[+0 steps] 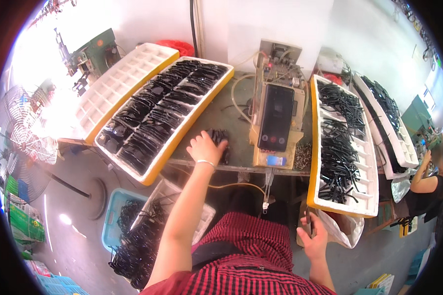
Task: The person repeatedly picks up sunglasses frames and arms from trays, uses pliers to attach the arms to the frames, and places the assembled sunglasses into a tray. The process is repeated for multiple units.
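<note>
My left hand [205, 149] is over the near edge of the worktable, its fingers spread and its thumb lying across a bunch of thin black pieces [219, 136] that look like eyeglass temple arms. Low on the right, beside the near end of a yellow-edged foam tray [343, 210], my right hand [314, 237] pinches a thin dark strip [308, 216], perhaps one temple arm. Many loose black temple arms [337, 152] fill much of that tray. Left of my left hand, another foam tray [189, 127] is packed with rows of glossy black pieces.
A small machine [280, 64] stands mid-table with a phone [276, 118] propped before it. Tiny metal parts [302, 156] lie beside it. An unfilled compartment tray [128, 81] and a fan [29, 123] are left; a blue basket [114, 216] stands below. Another person [426, 184] is far right.
</note>
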### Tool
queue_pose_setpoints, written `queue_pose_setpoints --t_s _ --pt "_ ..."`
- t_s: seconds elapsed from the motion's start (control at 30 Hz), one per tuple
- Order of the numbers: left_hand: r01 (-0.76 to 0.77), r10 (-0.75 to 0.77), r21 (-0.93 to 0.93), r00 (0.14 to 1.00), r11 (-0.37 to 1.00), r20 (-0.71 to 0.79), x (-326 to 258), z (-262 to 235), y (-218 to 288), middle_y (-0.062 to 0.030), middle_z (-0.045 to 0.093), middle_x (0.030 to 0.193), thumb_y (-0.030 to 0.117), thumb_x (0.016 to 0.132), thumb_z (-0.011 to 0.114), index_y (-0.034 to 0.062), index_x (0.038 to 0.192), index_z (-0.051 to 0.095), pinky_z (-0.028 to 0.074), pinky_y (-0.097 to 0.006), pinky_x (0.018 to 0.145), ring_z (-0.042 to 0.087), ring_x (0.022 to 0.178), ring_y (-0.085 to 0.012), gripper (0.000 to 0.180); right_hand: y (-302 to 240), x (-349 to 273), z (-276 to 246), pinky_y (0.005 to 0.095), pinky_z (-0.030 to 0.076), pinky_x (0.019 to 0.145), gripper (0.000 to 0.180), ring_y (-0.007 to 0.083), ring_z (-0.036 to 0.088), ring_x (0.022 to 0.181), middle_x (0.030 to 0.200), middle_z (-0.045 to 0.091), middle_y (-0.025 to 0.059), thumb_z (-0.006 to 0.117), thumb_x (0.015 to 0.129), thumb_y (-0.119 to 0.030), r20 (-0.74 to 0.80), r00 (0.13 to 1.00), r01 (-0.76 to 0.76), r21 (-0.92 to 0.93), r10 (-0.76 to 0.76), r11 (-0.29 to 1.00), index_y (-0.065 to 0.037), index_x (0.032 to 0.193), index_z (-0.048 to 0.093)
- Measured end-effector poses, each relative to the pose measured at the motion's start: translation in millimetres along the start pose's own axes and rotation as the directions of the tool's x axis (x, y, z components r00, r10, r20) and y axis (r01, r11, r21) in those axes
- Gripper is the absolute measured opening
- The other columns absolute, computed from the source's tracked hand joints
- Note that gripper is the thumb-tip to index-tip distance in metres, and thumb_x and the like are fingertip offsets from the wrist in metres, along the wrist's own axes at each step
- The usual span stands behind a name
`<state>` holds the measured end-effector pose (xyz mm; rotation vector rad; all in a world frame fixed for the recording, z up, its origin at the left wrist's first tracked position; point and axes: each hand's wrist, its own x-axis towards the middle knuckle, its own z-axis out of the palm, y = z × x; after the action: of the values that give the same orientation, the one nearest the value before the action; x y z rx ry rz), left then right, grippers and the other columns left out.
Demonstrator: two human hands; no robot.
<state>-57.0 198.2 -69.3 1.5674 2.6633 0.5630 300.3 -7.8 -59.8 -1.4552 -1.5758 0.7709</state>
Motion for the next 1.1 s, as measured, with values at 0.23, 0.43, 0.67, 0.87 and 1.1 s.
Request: queue_pose_setpoints --t_s 0.23,0.43,0.67,0.87,1.1 --pt "0.008 -0.049 0.196 0.977 0.981 0.208 9.3 -15.2 24.0 -0.0145 0.057 0.129 0.062 0.067 0.077 0.0070 0.141 0.039 0.038 -0.052 0.099 0.048 0.125 -0.0320 0.100 12.1 -17.0 19.3 0.0280 0.048 0.083 0.047 0.0127 0.059 0.089 0.100 0.065 0.0061 0.072 0.078 -0.004 0.064 0.989 -0.142 0.259 0.130 0.955 0.001 0.122 0.057" --pt "0.031 -0.119 0.265 0.938 0.964 0.326 28.3 -9.8 37.9 -0.0128 0.058 0.132 0.052 0.074 0.075 0.0095 0.140 0.041 0.037 -0.054 0.102 0.048 0.128 -0.0311 0.086 14.4 -21.3 16.2 0.0254 0.048 0.084 0.049 0.0105 0.058 0.090 0.102 0.063 0.0045 0.069 0.079 0.000 0.112 0.981 -0.192 0.367 0.161 0.910 0.001 0.125 0.054" --pt "-0.009 -0.097 0.320 0.945 0.947 0.313 32.2 -5.3 52.6 -0.0147 0.063 0.125 0.029 0.084 0.066 0.0088 0.134 0.048 0.043 -0.052 0.099 0.059 0.118 -0.0334 0.057 22.5 -32.7 8.5 0.0226 0.047 0.082 0.048 0.0088 0.057 0.088 0.099 0.061 0.0038 0.066 0.080 0.007 0.117 0.966 -0.259 0.488 0.231 0.833 0.000 0.126 0.054" --pt "-0.001 -0.089 0.355 0.967 0.935 0.238 39.8 1.0 49.8 -0.0130 0.067 0.119 0.022 0.087 0.063 0.0108 0.125 0.059 0.048 -0.050 0.091 0.062 0.114 -0.0309 0.039 15.5 -42.8 0.2 0.0217 0.046 0.081 0.046 0.0085 0.057 0.088 0.099 0.062 0.0036 0.065 0.081 0.005 0.105 0.948 -0.314 0.484 0.302 0.817 0.000 0.126 0.054" --pt "-0.187 0.115 0.301 0.964 0.935 0.241 56.7 -23.2 39.4 -0.0128 0.069 0.111 0.012 0.085 0.062 0.0105 0.111 0.066 0.053 -0.043 0.080 0.064 0.107 -0.0290 0.026 22.5 -42.5 4.1 0.0199 0.047 0.075 0.046 0.0087 0.057 0.084 0.098 0.061 0.0048 0.065 0.081 0.007 0.086 0.944 -0.317 0.502 0.318 0.805 0.001 0.125 0.053"
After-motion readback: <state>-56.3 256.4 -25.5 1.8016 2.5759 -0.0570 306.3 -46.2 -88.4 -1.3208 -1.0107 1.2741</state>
